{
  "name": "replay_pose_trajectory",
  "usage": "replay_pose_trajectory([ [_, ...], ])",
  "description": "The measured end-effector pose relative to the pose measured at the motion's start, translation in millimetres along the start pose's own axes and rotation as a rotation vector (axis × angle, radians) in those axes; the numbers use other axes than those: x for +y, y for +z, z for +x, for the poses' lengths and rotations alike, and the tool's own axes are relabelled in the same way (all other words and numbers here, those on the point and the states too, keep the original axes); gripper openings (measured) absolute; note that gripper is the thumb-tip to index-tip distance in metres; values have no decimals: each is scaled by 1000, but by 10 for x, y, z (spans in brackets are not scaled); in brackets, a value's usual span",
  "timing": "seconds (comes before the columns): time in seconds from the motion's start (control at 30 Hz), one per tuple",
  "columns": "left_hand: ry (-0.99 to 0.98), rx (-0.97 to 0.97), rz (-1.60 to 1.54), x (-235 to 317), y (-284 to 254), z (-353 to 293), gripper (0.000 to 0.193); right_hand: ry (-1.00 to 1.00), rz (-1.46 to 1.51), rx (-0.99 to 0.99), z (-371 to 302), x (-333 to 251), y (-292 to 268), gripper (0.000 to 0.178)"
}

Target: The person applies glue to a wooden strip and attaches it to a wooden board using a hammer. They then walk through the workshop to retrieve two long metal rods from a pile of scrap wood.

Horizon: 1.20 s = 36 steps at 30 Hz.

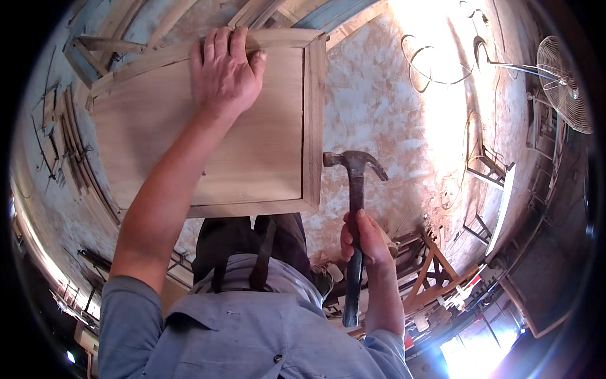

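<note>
A framed wooden panel (265, 126) lies in front of me, its pale flat board set inside a jointed frame. Over the far rail rests my left hand (226, 72), fingers laid across the wood and its thumb spread apart. My right hand (366, 239) is wrapped around the dark handle of a claw hammer (357, 189). The hammer stands head-away from me, its striking face close to the frame's right stile (313, 126) and its claw pointing right. Whether the face touches the wood I cannot tell.
Wooden pieces (113, 45) lie beyond the panel, and long thin strips (76, 148) lie at the left. A wire-caged fan (562, 85) stands far right, with a loose cable (435, 76) on the floor. Near my right forearm is a small wooden trestle (432, 271).
</note>
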<state>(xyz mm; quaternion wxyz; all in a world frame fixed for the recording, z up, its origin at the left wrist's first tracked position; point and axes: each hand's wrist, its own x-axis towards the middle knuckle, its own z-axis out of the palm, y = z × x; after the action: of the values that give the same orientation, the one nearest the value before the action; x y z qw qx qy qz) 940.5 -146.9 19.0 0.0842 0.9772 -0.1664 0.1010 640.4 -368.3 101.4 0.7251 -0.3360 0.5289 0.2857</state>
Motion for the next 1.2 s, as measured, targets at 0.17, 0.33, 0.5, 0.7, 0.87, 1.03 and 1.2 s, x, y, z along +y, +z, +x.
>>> replay_pose_trajectory([
  [0.17,0,18,-11,30,-77,3,53,-8,-51,-73,-26,119,3,34],
  [0.33,-37,-26,-20,41,-88,5,55,-18,61,-23,9,41,35,34],
  [0.5,-35,-27,-45,28,-105,17,56,-33,-18,-45,117,-55,12,38],
  [0.7,-43,-47,-38,20,-68,14,58,-69,-12,-99,226,-242,126,36],
  [0.87,-57,-68,-48,29,-81,20,58,-127,58,-138,429,-524,268,37],
  [1.03,-61,-71,-57,25,-81,11,58,-145,-1,-178,538,-741,363,37],
  [1.2,-56,-83,-73,38,-140,27,56,-123,57,-185,585,-839,494,38],
])
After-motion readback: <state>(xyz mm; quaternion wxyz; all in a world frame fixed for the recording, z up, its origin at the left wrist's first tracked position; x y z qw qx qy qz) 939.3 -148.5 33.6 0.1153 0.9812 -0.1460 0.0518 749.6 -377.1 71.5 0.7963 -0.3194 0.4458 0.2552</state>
